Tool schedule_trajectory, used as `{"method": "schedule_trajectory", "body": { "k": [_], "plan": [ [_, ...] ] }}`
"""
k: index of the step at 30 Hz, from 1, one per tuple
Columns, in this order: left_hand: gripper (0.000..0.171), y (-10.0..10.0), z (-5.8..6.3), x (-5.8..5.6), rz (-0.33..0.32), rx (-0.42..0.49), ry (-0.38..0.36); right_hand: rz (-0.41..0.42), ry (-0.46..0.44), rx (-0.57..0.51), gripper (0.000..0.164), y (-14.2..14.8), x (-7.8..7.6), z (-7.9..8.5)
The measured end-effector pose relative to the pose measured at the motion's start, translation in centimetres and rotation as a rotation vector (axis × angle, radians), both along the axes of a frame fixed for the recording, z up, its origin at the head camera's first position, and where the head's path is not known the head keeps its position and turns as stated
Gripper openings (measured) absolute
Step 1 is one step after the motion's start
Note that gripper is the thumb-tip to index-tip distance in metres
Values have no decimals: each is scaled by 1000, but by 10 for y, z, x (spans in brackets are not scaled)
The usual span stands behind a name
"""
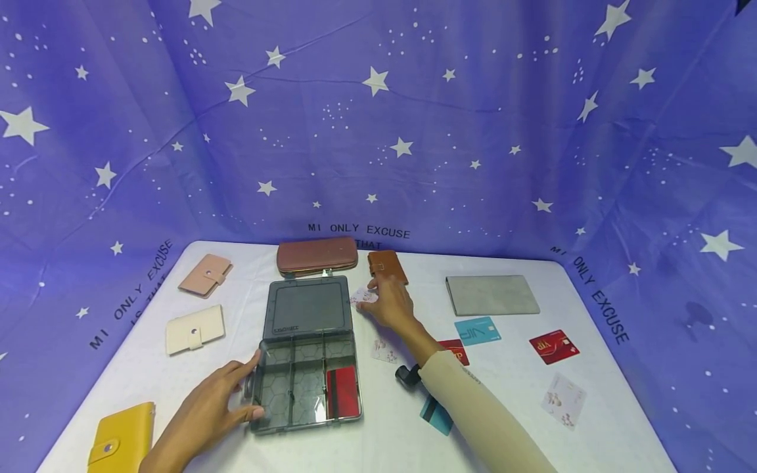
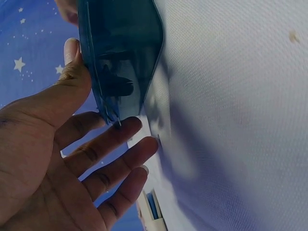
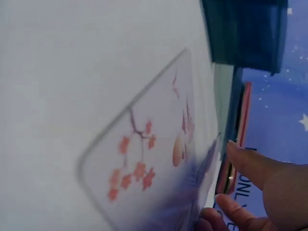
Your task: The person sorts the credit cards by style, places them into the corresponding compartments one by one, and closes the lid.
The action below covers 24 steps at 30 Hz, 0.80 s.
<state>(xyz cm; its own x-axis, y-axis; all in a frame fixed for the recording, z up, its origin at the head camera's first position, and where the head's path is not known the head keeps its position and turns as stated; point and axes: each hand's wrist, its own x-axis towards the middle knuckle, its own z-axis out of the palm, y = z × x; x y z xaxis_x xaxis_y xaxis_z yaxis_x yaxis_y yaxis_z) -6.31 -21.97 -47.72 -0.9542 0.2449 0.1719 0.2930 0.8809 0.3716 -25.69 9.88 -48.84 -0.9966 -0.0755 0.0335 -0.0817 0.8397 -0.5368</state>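
Note:
A dark translucent compartment box [image 1: 278,387] lies with its lid [image 1: 309,305] folded back; a red card [image 1: 343,392] sits in its front right compartment. In the head view my left hand [image 1: 215,407] is at the box's left side. The left wrist view shows its thumb touching the box wall [image 2: 120,57], the other fingers loosely extended. My right hand [image 1: 390,302] reaches a flower-patterned card [image 1: 362,295], thumb and forefinger spread around its near end, beside a brown snap wallet [image 1: 387,263]. Another blossom card [image 3: 139,149] lies close in the right wrist view.
Wallets lie at left: pink [image 1: 207,274], cream [image 1: 195,330] and yellow [image 1: 123,437]. A maroon long wallet [image 1: 317,255] is behind the box, a grey one [image 1: 492,295] at right. Blue [image 1: 478,330], red [image 1: 553,346] and floral cards [image 1: 564,401] are scattered around the right arm.

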Motion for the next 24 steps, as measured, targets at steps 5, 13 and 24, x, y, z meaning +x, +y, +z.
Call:
{"method": "schedule_trajectory", "body": {
  "k": [5,13,24],
  "plan": [
    [94,1,-1,0,2,8,-18,-58,-61,47,52,-8,-6,-2],
    [94,3,-3,0,1,4,-27,-76,-16,1,35,-2,-3,0],
    [95,-1,-3,0,2,-10,-14,67,227,-273,34,7,23,19]
  ]
}}
